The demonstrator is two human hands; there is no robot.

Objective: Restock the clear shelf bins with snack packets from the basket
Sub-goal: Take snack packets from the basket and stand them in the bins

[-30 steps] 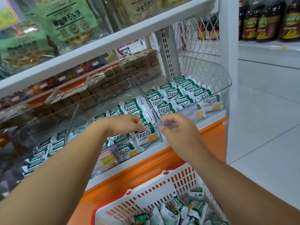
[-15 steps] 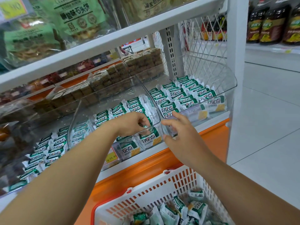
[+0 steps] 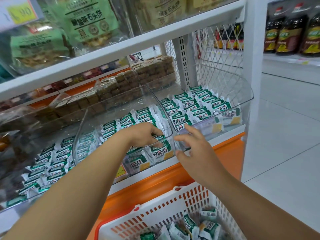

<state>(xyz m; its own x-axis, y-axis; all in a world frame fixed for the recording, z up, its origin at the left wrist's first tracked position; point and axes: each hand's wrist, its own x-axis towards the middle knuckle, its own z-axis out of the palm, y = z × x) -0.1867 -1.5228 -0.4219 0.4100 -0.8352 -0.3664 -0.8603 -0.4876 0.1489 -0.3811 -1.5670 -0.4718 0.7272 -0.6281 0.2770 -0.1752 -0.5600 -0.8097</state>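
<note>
Clear plastic, shiny film, white paint.
The bin point(image 3: 119, 102) I reach into is smooth, glossy see-through plastic; the packets point(image 3: 161, 152) inside it are shiny, crinkled green-and-white film. Below it my basket point(image 3: 173, 210) is matt white slotted plastic; above it the shelf point(image 3: 121, 47) looks like smooth white-painted metal.

Bright, even, cool-white light falls from above, and the glossy white tiled floor point(image 3: 285, 135) at 3 o'clock is close to washed out. Shadows are soft and faint. The dimmest area lies under the white metal upper shelf point(image 3: 121, 49), toward 9 o'clock. The curved walls of the clear plastic shelf bins point(image 3: 242, 94) carry pale streaks of glare and hazy reflections. The green-and-white foil snack packets point(image 3: 187, 108) at the centre are sharpest, while the pale green snack bags point(image 3: 90, 19) and yellow price tag point(image 3: 20, 13) at 11 o'clock are blurred. Wide-angle distortion bows the white shelf upright point(image 3: 254, 49) at 1 o'clock and stretches the bare forearms point(image 3: 69, 196) toward 7 and 5 o'clock.
</note>
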